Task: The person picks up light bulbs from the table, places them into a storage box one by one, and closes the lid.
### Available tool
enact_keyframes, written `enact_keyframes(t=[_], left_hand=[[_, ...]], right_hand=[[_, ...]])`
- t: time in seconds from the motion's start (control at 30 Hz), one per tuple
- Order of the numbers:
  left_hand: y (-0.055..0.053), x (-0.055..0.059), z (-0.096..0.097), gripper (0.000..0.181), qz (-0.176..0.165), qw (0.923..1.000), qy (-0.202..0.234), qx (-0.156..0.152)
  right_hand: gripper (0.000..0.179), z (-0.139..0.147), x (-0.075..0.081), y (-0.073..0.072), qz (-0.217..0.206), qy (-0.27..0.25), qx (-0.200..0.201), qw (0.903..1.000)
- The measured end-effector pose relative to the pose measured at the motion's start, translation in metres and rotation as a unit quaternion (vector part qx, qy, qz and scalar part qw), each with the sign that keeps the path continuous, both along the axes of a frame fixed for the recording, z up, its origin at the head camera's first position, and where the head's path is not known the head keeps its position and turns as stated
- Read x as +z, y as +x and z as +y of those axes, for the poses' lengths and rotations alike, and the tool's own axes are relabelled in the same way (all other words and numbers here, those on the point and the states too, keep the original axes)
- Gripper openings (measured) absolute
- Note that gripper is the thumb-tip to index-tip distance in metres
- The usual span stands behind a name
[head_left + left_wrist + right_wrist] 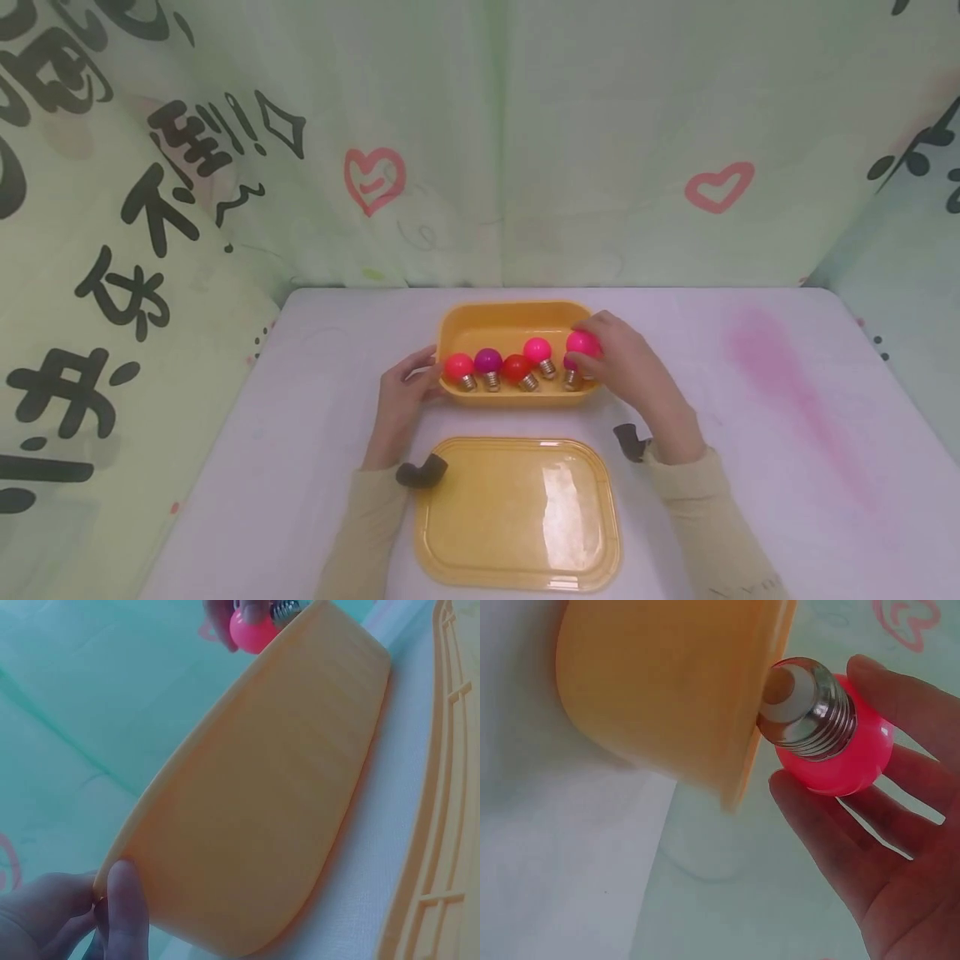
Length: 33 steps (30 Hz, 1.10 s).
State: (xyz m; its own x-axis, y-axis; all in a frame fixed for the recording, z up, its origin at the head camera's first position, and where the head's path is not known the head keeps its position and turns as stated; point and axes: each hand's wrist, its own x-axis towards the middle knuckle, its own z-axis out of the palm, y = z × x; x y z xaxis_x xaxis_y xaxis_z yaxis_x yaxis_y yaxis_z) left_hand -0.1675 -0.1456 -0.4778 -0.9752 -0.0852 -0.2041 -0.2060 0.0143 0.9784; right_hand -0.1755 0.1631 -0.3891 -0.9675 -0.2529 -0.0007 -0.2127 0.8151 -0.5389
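Note:
A yellow plastic bin (491,318) stands on the table, with several round coloured light bulbs lying along its near side, among them a purple bulb (488,360) and a red bulb (517,367). My left hand (399,407) pinches the bin's left end; in the left wrist view its thumb (127,904) lies against the outer wall at the rim. Over the bin's right end, my right hand (637,367) holds a pink light bulb (847,761) by its globe. The bulb's silver screw base points toward the bin's rim. Another purple bulb sits partly hidden below it.
A flat yellow lid (480,517) lies on the white table (750,500) just in front of the bin. Cloth curtains (585,108) with drawn hearts and writing hang behind and at both sides. A pink stain marks the table at right.

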Motion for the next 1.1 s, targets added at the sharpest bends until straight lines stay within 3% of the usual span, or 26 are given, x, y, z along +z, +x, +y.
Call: enact_keyframes(t=[0.2,0.5,1.1], left_hand=[[0.0,-0.002,0.001,0.036,0.013,0.9999,0.002,0.007],[-0.001,-0.003,0.002,0.036,0.007,0.9999,-0.006,0.011],[0.0,-0.002,0.002,0.036,0.0,0.9998,-0.015,0.012]], right_hand=[[0.043,-0.006,-0.01,-0.007,0.023,-0.004,0.014,0.9996],[0.048,-0.014,-0.02,-0.015,-0.006,-0.002,0.004,1.0],[0.045,-0.022,-0.035,-0.026,0.027,0.007,0.023,0.9993]])
